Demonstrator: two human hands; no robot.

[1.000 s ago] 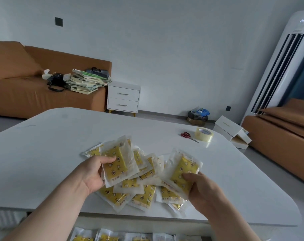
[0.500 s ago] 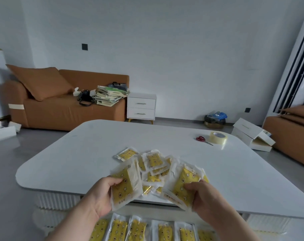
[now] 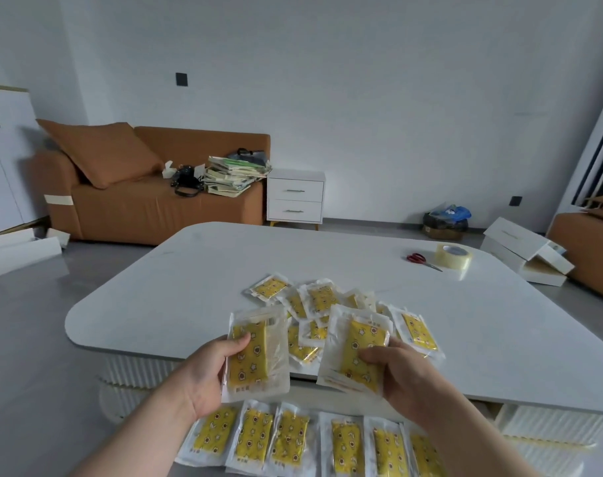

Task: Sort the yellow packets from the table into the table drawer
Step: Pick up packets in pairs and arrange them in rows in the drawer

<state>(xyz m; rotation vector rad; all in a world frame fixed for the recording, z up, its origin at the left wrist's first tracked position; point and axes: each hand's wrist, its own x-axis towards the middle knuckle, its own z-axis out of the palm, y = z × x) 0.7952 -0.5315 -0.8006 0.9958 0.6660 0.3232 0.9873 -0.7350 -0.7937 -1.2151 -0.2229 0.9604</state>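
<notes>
Left hand (image 3: 203,370) gripped one yellow packet (image 3: 255,356), thumb across its face, with a loose pile (image 3: 322,299) of about nine behind on the counter (image 3: 190,287) and a row of six (image 3: 253,438) below its near edge, right hand (image 3: 400,376) pinched a small stack (image 3: 358,352), count unclear, and farther right lay one pair of scissors (image 3: 422,260) and one tape roll (image 3: 454,255).

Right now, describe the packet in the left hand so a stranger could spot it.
Find the white table and the heap of yellow packets near its front edge. Left of the heap, the left hand pinches one packet. Unlike those, it is lifted clear, thumb across its face.
</notes>
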